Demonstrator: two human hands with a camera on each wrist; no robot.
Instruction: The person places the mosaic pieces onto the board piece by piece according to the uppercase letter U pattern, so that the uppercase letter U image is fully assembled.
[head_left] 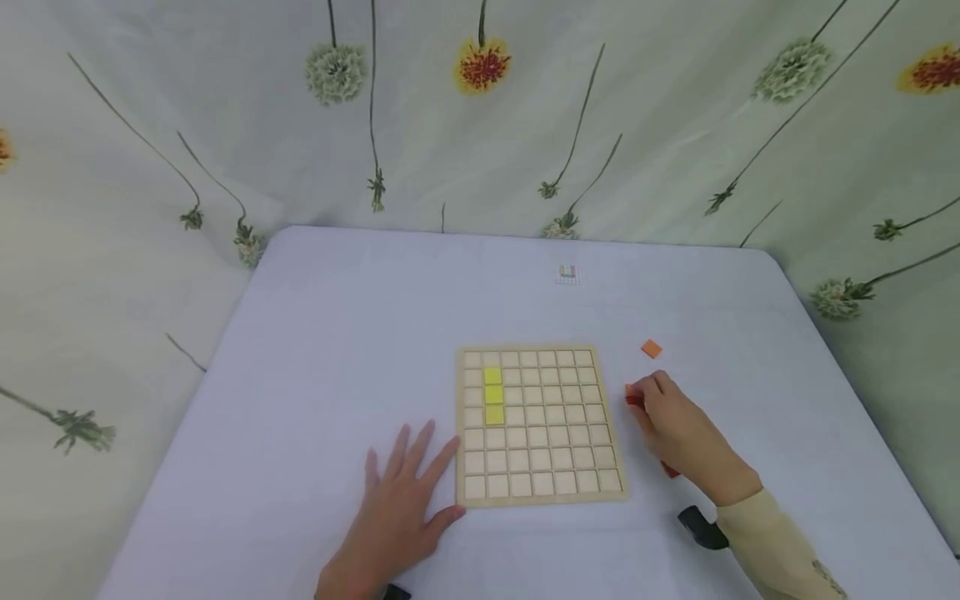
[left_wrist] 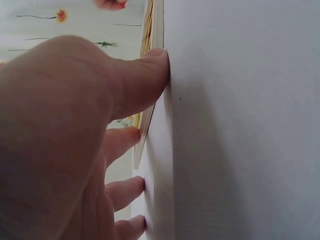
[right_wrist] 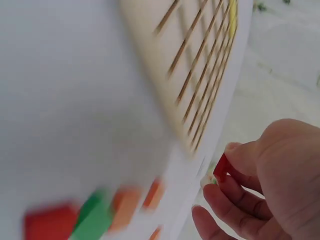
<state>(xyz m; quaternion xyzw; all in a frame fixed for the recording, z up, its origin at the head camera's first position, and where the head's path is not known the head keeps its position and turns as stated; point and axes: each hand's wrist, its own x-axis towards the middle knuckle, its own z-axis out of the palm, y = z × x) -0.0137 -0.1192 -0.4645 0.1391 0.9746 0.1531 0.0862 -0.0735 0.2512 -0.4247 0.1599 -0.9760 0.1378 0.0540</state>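
Note:
A light wooden grid board (head_left: 536, 504) lies on the white table, with three yellow tiles (head_left: 493, 394) in a line in its second column from the left. My left hand (head_left: 401, 517) rests on the table with fingers spread. Its thumb and index fingertip touch the board's left edge. To the right of the board, my right hand (head_left: 686, 437) pinches a small red tile (right_wrist: 221, 167) between thumb and fingers, held above the table. Beneath and around that hand lie loose tiles: a red one (right_wrist: 50, 222), a green one (right_wrist: 94, 216) and several orange ones (right_wrist: 125, 205).
An orange tile (head_left: 652, 348) lies beyond the right hand. A small printed card (head_left: 568, 274) sits near the table's far edge. A flower-patterned cloth (head_left: 420, 117) hangs behind the table. Black wrist gear (head_left: 702, 528) shows at the right sleeve.

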